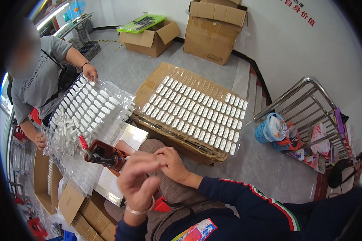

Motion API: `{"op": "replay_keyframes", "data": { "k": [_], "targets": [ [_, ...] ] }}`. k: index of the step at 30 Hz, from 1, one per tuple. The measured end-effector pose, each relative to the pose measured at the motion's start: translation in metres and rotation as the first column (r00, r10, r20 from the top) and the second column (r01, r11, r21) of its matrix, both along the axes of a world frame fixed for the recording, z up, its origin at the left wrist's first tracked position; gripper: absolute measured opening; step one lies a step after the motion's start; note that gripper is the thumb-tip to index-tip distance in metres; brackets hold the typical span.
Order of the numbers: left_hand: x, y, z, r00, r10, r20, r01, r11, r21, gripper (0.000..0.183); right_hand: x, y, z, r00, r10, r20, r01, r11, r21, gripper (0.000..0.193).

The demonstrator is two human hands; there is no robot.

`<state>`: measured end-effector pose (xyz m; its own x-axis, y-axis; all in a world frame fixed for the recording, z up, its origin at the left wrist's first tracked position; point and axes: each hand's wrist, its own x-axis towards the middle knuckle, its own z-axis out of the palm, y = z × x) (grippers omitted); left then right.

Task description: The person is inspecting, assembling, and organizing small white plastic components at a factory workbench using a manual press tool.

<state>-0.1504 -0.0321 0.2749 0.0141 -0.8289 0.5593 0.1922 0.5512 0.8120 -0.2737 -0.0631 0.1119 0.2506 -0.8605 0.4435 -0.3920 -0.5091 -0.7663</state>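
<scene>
My left hand point(138, 184) is raised over my lap, slightly blurred, its thumb apart from the curved fingers and nothing visible between them. Its fingertips overlap the fingers of my right hand point(173, 165), which rests by my knee with its fingers curled in; whatever they hold, if anything, is hidden. Left of my hands stands a red hand press point(106, 156) with a red-gripped lever, on a light metal base point(129, 138). Ahead, a clear plastic tray with rows of white oval plastic pieces point(197, 114) lies on a large cardboard box point(149, 86).
A co-worker point(40, 76) at left holds another clear tray point(118, 96) of white oval pieces, some heaped loose. Opened cartons point(84, 213) stand at lower left. Boxes point(213, 36) line the back wall. A metal rack point(305, 94) and blue basket point(265, 130) are at right.
</scene>
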Motion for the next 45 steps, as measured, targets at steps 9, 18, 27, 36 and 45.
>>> {"op": "replay_keyframes", "data": {
  "k": [9, 18, 27, 36, 45],
  "targets": [
    [0.042, 0.063, 0.153, 0.576, -0.809, -0.116, 0.783, 0.587, -0.205, 0.019, 0.011, 0.011, 0.003, 0.971, 0.077, -0.227, -0.11, 0.984, -0.138, 0.011],
    [0.016, 0.091, 0.138, 0.376, -0.92, -0.107, 0.758, 0.372, -0.535, 0.043, 0.026, 0.026, 0.006, 0.96, 0.09, -0.265, -0.141, 0.974, -0.179, 0.009],
    [0.026, 0.104, 0.079, 0.69, -0.559, -0.46, 0.521, 0.824, -0.222, 0.02, 0.016, 0.018, 0.006, 0.942, 0.08, -0.326, -0.151, 0.968, -0.199, 0.013],
    [0.034, 0.062, -0.087, 0.81, -0.029, -0.586, 0.372, 0.798, 0.474, 0.025, 0.05, -0.029, 0.014, 0.887, 0.214, -0.408, -0.343, 0.898, -0.275, 0.013],
    [0.019, 0.074, -0.2, 0.848, -0.058, -0.527, 0.446, 0.617, 0.649, 0.026, 0.076, -0.062, 0.019, 0.765, 0.279, -0.58, -0.339, 0.941, 0.005, 0.02]
  ]
}}
